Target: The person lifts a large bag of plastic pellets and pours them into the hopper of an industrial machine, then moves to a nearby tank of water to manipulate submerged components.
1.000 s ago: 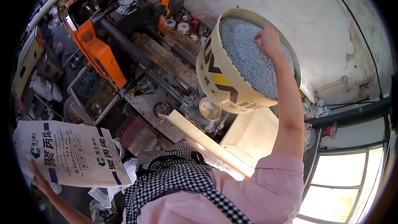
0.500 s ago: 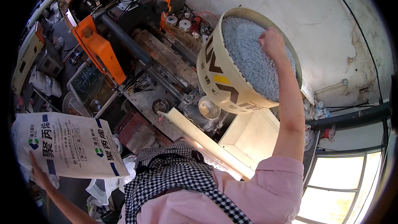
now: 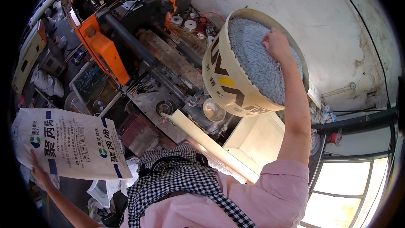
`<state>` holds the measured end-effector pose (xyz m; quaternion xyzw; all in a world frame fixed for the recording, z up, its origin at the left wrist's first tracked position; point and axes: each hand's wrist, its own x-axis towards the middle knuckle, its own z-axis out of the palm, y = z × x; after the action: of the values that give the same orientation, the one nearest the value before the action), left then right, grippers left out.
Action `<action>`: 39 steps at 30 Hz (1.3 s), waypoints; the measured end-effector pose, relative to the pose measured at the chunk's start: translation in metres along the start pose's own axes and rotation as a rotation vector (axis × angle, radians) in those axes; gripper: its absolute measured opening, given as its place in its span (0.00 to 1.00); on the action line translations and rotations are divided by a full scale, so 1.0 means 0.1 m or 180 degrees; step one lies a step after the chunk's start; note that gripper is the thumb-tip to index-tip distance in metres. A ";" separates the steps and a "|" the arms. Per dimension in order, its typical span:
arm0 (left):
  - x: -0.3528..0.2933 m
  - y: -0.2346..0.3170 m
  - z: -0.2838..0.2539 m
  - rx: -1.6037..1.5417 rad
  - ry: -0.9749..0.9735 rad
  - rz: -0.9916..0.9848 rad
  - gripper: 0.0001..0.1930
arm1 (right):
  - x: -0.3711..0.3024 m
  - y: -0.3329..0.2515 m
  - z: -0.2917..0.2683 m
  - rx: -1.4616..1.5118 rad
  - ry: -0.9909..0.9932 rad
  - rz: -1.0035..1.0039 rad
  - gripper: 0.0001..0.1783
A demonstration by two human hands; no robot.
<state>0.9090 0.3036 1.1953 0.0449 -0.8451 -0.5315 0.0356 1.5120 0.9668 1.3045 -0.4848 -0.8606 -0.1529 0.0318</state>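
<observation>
A big round cream-coloured hopper with dark and yellow markings stands at the right, filled close to its rim with pale blue-grey granules. Over the granules is my right hand, its fingers curled together, their tips at or just above the surface. Whether anything is inside those fingers is hidden. Low on the left, my left hand grips the edge of a white printed sack with blue corner blocks. The sack hangs flat and looks empty; part of that hand is behind it.
An industrial machine with orange guards and thick steel bars fills the space ahead. A shiny metal bowl sits below the hopper. A cream panel crosses in front of me. A stained white wall rises at the right.
The sack has shifted up slightly and turned a little in my left hand. My right hand stays over the granules, almost unmoved, with its fingers still curled.
</observation>
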 end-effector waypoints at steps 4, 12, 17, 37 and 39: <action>-0.08 0.05 0.07 -0.0183 0.0003 -0.0056 0.38 | 0.00 0.11 0.00 0.0725 0.0273 0.0157 0.07; -0.07 -0.08 -0.08 0.0053 -0.0191 0.0691 0.38 | -0.05 0.19 -0.23 0.1385 0.0414 0.0291 0.09; -0.34 0.16 0.02 -0.0159 0.0385 0.0472 0.34 | -0.10 0.03 -0.30 -0.0854 0.1132 -0.0553 0.06; -0.38 0.13 0.05 -0.1079 0.0288 0.0639 0.24 | -0.36 -1.81 0.25 0.0621 0.2478 -0.0999 0.06; -0.43 0.11 0.05 -0.0936 0.0419 0.0733 0.24 | -0.31 -2.11 0.59 0.1035 0.2445 -0.1160 0.06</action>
<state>0.9507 0.3180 1.2022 -0.0231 -0.7538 -0.6376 0.1575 1.3557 0.8560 1.1930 -0.2222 -0.8705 -0.1877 0.3971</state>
